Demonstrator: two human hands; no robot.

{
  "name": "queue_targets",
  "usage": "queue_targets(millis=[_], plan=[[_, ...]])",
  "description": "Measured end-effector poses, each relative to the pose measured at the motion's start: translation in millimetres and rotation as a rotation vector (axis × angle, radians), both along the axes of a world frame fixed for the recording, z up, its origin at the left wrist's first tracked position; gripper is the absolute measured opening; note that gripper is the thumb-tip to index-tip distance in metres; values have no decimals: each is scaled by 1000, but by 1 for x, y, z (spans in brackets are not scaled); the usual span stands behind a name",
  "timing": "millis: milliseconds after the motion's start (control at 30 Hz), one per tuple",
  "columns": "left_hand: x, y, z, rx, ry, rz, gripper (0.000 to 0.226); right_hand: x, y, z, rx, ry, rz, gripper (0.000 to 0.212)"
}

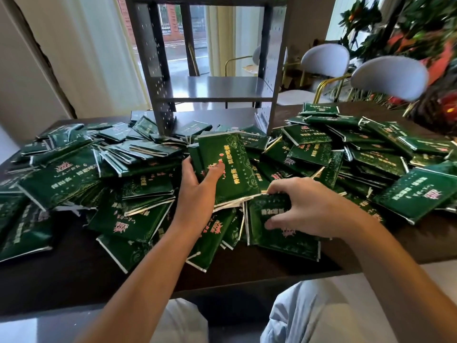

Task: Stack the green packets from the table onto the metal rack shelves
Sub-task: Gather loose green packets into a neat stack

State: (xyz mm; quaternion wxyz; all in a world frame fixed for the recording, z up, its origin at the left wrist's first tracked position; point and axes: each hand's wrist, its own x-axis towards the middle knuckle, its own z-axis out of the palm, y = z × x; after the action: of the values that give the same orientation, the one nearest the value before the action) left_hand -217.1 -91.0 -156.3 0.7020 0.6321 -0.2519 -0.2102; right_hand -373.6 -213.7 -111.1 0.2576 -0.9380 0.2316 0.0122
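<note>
Rack (pixel 212 95) top cut off; plant (pixel 418 28) blurred; packet (pixel 231 169) lettering illegible.

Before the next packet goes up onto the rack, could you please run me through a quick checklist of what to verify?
1. Left hand grips the raised packet: ok.
2. Right hand pinches a second packet in the pile: ok.
3. Middle shelf of the metal rack is bare: ok.
4. Path from the hands to the shelf is open: ok.
5. Raised packet is a single one: cannot tell.

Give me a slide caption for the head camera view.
Left hand holds a green foil packet; right hand grips another before the bare dark metal rack.
</note>
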Motion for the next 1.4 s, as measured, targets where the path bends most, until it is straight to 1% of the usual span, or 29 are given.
queue_targets(millis=[67,200,300,333,433,500,567,667,700,767,833,900,933,967,1033,1133,1200,1267,1300,1367,1400], plan=[[0,1,1,-20,8,33,29,-2,-5,-2,-15,-105,-65,32],[-1,0,1,-25,-11,67,33,2,-15,-8,35,-379,-247,16],[-1,-1,1,-18,-12,61,34,6,-18,-14,106,-522,-366,21],[-1,-1,0,-13,-9,61,35,8,-17,-14,94,-567,-388,21],[0,-1,-2,-7,-27,60,34,13,-12,-13,-81,-657,-437,26],[0,-1,-1,10,-43,45,32,17,-9,-12,-163,-689,-413,28],[-1,-1,-2,22,-53,32,35,22,-6,-12,-276,-708,-348,24],[-1,-1,-2,30,-75,41,47,31,-1,-14,-431,-779,-208,20],[-1,-1,-1,35,-81,44,50,34,1,-16,-448,-801,-167,22],[-2,-1,0,40,-80,42,47,42,6,-20,-444,-825,-95,28],[-2,-1,1,45,-78,35,38,49,14,-28,-409,-777,-76,37],[-3,0,1,48,-62,19,36,54,20,-35,-350,-632,-88,61],[-3,0,1,50,-56,14,44,55,21,-39,-290,-576,-97,72],[-4,-1,2,59,-51,11,53,56,22,-42,-222,-561,-107,79],[-2,-2,1,54,-41,11,64,54,21,-45,-117,-629,-118,84],[-3,-1,1,33,-51,-32,80,52,22,-41,-43,-756,-87,94],[-3,0,0,48,-74,-32,87,51,22,-42,6,-782,-57,98],[-3,1,1,47,-83,-9,88,50,21,-43,130,-808,-62,101],[-3,2,2,27,-85,-4,88,49,19,-42,241,-821,-92,104],[-3,2,0,-29,-106,2,77,46,17,-36,470,-822,-152,104],[-4,2,0,-46,-137,-4,71,45,15,-33,536,-814,-161,102]])
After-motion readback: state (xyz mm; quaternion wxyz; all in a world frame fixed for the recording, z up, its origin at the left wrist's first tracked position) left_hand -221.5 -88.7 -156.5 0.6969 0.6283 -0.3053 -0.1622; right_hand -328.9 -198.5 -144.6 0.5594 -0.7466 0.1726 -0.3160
